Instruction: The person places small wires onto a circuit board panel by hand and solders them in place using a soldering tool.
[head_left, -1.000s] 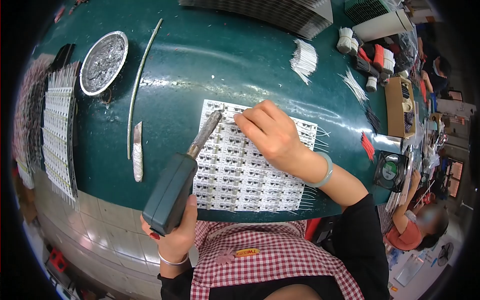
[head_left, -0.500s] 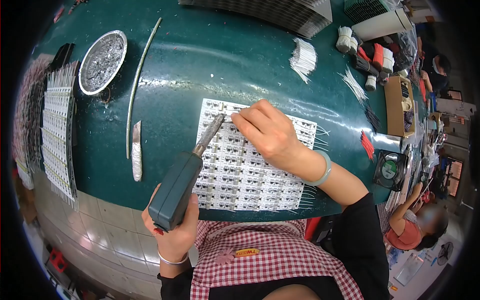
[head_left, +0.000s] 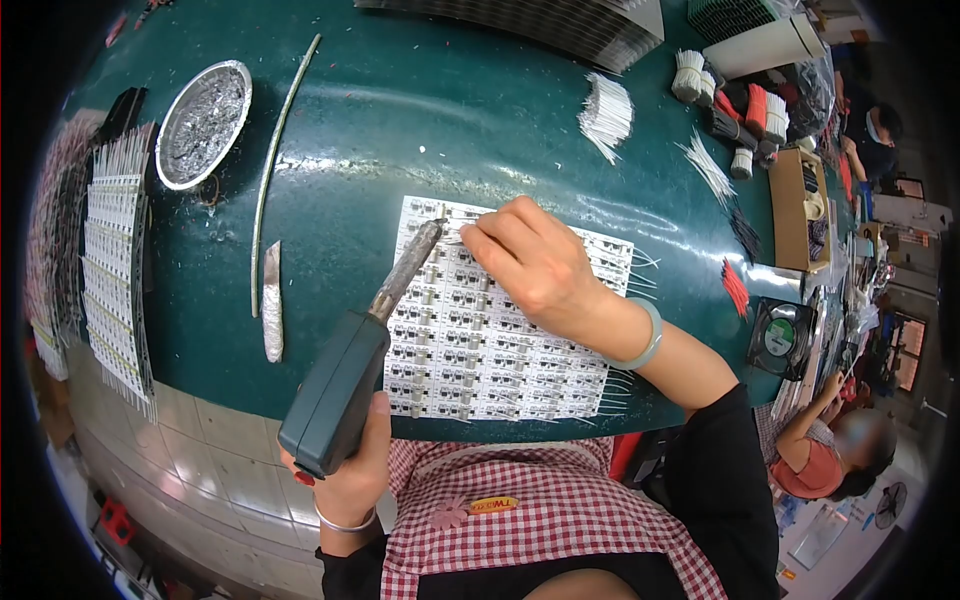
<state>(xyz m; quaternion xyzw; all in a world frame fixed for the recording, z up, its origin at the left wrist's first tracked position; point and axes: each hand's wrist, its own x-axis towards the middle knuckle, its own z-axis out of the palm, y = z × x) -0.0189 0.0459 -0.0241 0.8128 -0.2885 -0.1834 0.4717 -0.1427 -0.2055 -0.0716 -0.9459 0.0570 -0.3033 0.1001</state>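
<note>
Remote log: left hand (head_left: 352,488) grasped the soldering iron (head_left: 336,398), long axis slanting up-right over the circuit board (head_left: 440,350) on the table (head_left: 380,140). Its tip lay just left of the right hand (head_left: 535,262), whose fingers were pinched (contents hidden from me). Apron badge (head_left: 494,505): "TW", rest illegible.

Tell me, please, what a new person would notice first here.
Probably the soldering gun in the left hand, its tip near the far left corner of the white circuit board. The right hand is close to the tip. Then the bowl of shiny scraps, farther left.
</note>
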